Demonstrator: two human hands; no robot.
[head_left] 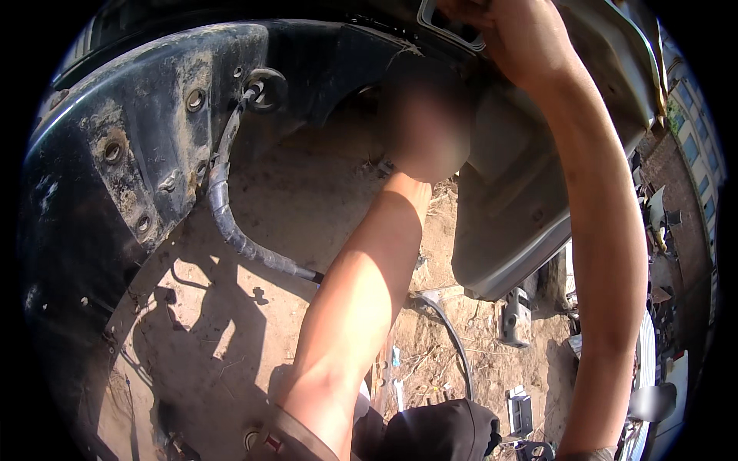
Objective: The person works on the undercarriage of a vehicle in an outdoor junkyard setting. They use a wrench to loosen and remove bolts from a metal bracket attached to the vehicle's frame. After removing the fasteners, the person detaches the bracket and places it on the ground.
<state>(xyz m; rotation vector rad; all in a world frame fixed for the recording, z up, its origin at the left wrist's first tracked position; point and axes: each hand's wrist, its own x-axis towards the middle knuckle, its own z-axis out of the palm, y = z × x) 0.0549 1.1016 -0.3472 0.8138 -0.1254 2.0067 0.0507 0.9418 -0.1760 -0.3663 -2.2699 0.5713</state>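
Observation:
My left arm reaches up through the middle of the view. A dark, round blur covers my left hand (427, 137), so its fingers are hidden; it is beside the lower edge of a dark metal body panel and a grey panel (507, 215). At the top, my right hand (519, 34) is bent over at the wrist with its fingers curled, close to a rounded opening with a pale rim (455, 34). What those fingers grip, if anything, is hidden. A tape-wrapped wiring harness (223, 207) runs from a rubber grommet (265, 87) down behind my left forearm.
The dusty black body panel (61, 200) with bolt holes fills the left. Below lies sunlit dirt ground (261, 307) with shadows. A black hose (460, 338), a grey plastic part (516, 319) and a bracket (520, 411) are on the right. Scrap and a building (696, 131) stand beyond.

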